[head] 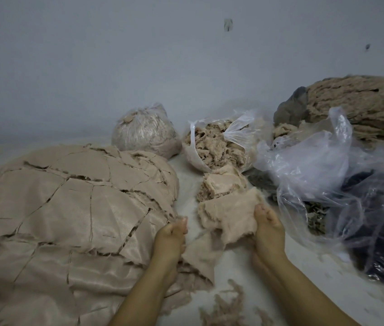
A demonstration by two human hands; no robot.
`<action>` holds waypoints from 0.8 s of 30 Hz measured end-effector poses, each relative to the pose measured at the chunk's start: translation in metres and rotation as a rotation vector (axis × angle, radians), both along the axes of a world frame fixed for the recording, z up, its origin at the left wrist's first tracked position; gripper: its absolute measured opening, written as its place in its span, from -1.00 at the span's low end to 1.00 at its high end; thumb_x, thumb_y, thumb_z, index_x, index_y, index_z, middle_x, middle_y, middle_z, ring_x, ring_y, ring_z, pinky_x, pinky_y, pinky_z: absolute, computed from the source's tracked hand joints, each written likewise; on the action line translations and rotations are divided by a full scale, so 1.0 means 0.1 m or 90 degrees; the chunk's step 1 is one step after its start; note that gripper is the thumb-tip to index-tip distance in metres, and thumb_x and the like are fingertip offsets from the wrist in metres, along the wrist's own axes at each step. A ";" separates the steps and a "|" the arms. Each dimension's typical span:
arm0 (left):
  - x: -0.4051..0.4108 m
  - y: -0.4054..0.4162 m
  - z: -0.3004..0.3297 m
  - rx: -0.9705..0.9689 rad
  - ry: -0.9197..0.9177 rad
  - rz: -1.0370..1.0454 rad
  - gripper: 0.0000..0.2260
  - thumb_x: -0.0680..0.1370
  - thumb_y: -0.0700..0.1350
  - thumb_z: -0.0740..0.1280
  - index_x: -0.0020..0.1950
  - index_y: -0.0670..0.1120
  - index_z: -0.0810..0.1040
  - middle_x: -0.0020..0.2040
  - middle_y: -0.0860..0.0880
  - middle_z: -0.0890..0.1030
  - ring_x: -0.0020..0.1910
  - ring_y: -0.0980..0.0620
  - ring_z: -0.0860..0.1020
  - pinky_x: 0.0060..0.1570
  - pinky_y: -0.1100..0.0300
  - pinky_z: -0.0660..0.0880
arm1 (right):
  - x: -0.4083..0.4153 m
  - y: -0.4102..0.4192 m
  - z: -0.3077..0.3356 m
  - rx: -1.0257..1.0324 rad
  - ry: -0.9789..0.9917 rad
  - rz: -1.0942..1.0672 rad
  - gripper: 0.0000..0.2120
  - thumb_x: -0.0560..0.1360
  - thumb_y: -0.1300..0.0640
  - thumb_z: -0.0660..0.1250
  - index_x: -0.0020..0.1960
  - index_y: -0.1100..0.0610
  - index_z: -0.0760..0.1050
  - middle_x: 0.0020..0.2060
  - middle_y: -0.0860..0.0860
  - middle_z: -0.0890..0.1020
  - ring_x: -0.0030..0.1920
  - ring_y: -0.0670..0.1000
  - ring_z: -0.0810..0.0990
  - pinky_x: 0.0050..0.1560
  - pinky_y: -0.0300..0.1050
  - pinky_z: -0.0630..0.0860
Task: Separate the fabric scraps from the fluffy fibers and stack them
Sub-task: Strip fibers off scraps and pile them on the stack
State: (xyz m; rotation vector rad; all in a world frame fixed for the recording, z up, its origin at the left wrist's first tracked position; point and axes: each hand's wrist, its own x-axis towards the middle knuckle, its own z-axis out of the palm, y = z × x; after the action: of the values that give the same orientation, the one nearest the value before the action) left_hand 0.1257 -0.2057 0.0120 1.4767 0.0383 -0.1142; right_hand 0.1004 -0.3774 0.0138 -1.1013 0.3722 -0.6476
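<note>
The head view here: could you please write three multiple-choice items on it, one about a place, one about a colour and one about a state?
1. Where is the large pile of fabric scraps?
A. left of both hands
B. inside a bag
C. on the wall

2. What colour is the scrap in the right hand?
A. black
B. beige
C. blue

3. The clear bag of fluffy fibers is:
A. knotted
B. open
C. empty

A: it spreads left of the left hand.
B: pale tan.
B: fibers show at its mouth.

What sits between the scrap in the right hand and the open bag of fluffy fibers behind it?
In the head view, a small heap of beige scraps lies between the held scrap and the open bag.
</note>
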 end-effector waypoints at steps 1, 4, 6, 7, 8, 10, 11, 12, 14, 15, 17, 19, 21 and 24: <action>0.01 0.04 -0.02 0.008 -0.015 0.000 -0.76 0.60 -0.06 0.25 -0.24 -0.12 0.44 -0.50 0.06 0.30 -0.55 0.18 0.23 -0.52 0.33 0.22 | -0.01 -0.04 0.00 0.005 -0.008 -0.001 -0.86 0.61 0.21 0.21 -0.03 0.23 0.51 -0.26 0.07 0.54 -0.34 -0.13 0.54 -0.42 -0.35 0.49; -0.06 0.00 0.01 0.064 -0.094 -0.077 -0.67 0.58 0.08 0.20 -0.21 -0.14 0.50 -0.36 -0.04 0.54 -0.43 0.10 0.48 -0.36 0.32 0.41 | -0.01 0.00 0.00 -0.031 -0.006 0.059 -0.82 0.62 0.16 0.19 -0.04 0.23 0.51 -0.18 0.11 0.56 -0.21 -0.01 0.52 -0.28 -0.24 0.52; -0.14 -0.09 0.06 0.075 -0.116 -0.124 -0.58 0.49 0.25 0.17 -0.07 -0.06 0.61 -0.12 0.02 0.69 -0.13 0.11 0.64 -0.04 0.23 0.54 | -0.01 0.08 0.00 -0.066 -0.018 0.086 -0.80 0.63 0.13 0.17 -0.06 0.17 0.51 -0.19 0.11 0.57 -0.19 0.01 0.53 -0.20 -0.14 0.49; -0.17 -0.14 0.09 0.068 -0.127 -0.135 -0.52 0.43 0.31 0.17 0.04 -0.02 0.61 -0.03 0.03 0.69 -0.02 0.11 0.63 0.06 0.17 0.53 | -0.01 0.12 0.02 -0.075 -0.030 0.093 -0.80 0.63 0.12 0.16 -0.07 0.15 0.51 -0.22 0.07 0.59 -0.22 -0.02 0.54 -0.22 -0.16 0.49; -0.20 -0.18 0.11 0.053 -0.142 -0.136 -0.46 0.39 0.35 0.18 0.10 -0.01 0.60 0.01 0.03 0.68 0.03 0.10 0.62 0.09 0.16 0.52 | -0.01 0.15 0.04 -0.074 -0.043 0.099 -0.79 0.63 0.12 0.16 -0.10 0.13 0.51 -0.26 0.03 0.59 -0.27 -0.06 0.55 -0.27 -0.21 0.49; -0.19 -0.25 0.17 0.021 -0.152 -0.099 -0.45 0.39 0.35 0.20 0.09 -0.05 0.60 -0.01 0.00 0.68 0.00 0.07 0.63 0.04 0.18 0.54 | -0.01 0.19 0.08 -0.073 -0.067 0.093 -0.77 0.63 0.12 0.16 -0.16 0.11 0.48 -0.39 -0.04 0.55 -0.41 -0.13 0.50 -0.41 -0.29 0.44; -0.16 -0.30 0.18 0.011 -0.134 -0.080 -0.49 0.43 0.31 0.22 0.05 -0.09 0.61 -0.06 -0.04 0.69 -0.06 0.05 0.65 -0.02 0.16 0.57 | -0.01 0.20 0.09 -0.092 -0.074 0.078 -0.76 0.63 0.12 0.16 -0.18 0.11 0.47 -0.44 -0.07 0.53 -0.45 -0.15 0.48 -0.44 -0.31 0.41; -0.14 -0.35 0.19 -0.014 -0.109 -0.061 -0.57 0.50 0.22 0.24 -0.02 -0.14 0.61 -0.13 -0.08 0.69 -0.15 0.05 0.66 -0.14 0.17 0.59 | -0.01 0.21 0.09 -0.113 -0.078 0.060 -0.77 0.63 0.13 0.16 -0.17 0.12 0.47 -0.45 -0.09 0.54 -0.45 -0.17 0.49 -0.44 -0.34 0.42; -0.11 -0.44 0.18 -0.062 -0.076 -0.004 -0.71 0.58 0.00 0.26 -0.21 -0.18 0.53 -0.35 -0.04 0.61 -0.43 0.18 0.56 -0.46 0.30 0.49 | -0.02 0.21 0.07 -0.114 -0.087 0.033 -0.81 0.62 0.14 0.17 -0.09 0.15 0.50 -0.36 -0.11 0.61 -0.35 -0.20 0.55 -0.37 -0.36 0.46; -0.08 -0.46 0.17 -0.056 -0.084 0.031 -0.72 0.60 -0.08 0.25 -0.28 -0.16 0.48 -0.43 0.02 0.55 -0.51 0.22 0.49 -0.53 0.34 0.41 | -0.01 0.20 0.05 -0.103 -0.080 0.024 -0.83 0.62 0.14 0.18 -0.05 0.17 0.52 -0.30 -0.08 0.64 -0.31 -0.18 0.58 -0.35 -0.36 0.48; 0.01 -0.49 0.14 -0.035 -0.111 0.046 -0.72 0.61 -0.13 0.24 -0.32 -0.12 0.45 -0.47 0.06 0.49 -0.52 0.20 0.44 -0.51 0.31 0.38 | 0.02 0.15 0.03 -0.082 -0.050 -0.006 -0.84 0.60 0.14 0.23 -0.06 0.16 0.55 -0.29 -0.05 0.67 -0.31 -0.17 0.60 -0.36 -0.35 0.49; 0.13 -0.50 0.13 0.040 -0.168 0.021 -0.71 0.59 -0.10 0.27 -0.35 -0.02 0.47 -0.45 0.09 0.47 -0.43 0.11 0.43 -0.37 0.20 0.38 | 0.10 0.04 0.03 -0.051 -0.030 -0.041 -0.86 0.57 0.16 0.29 -0.13 0.11 0.59 -0.33 -0.08 0.68 -0.33 -0.19 0.62 -0.37 -0.35 0.50; 0.28 -0.51 0.14 0.191 -0.259 0.007 -0.65 0.58 -0.05 0.29 -0.42 0.03 0.40 -0.50 0.12 0.40 -0.43 0.10 0.36 -0.33 0.16 0.30 | 0.24 -0.10 0.04 -0.062 0.000 -0.061 -0.88 0.53 0.15 0.36 -0.16 0.04 0.62 -0.27 -0.08 0.69 -0.26 -0.13 0.63 -0.26 -0.27 0.52; 0.51 -0.57 0.16 0.318 -0.312 0.000 -0.68 0.58 0.00 0.27 -0.34 -0.10 0.49 -0.46 0.05 0.41 -0.40 0.05 0.37 -0.34 0.13 0.29 | 0.48 -0.31 0.04 -0.123 0.062 -0.065 -0.95 0.49 0.11 0.42 -0.12 0.05 0.66 -0.26 -0.13 0.67 -0.20 -0.11 0.60 -0.09 -0.18 0.51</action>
State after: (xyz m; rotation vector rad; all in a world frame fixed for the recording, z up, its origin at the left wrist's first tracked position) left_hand 0.1763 -0.2629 0.0285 1.9673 -0.3525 0.2781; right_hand 0.1488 -0.4081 0.0181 -1.3067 0.4588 -0.7335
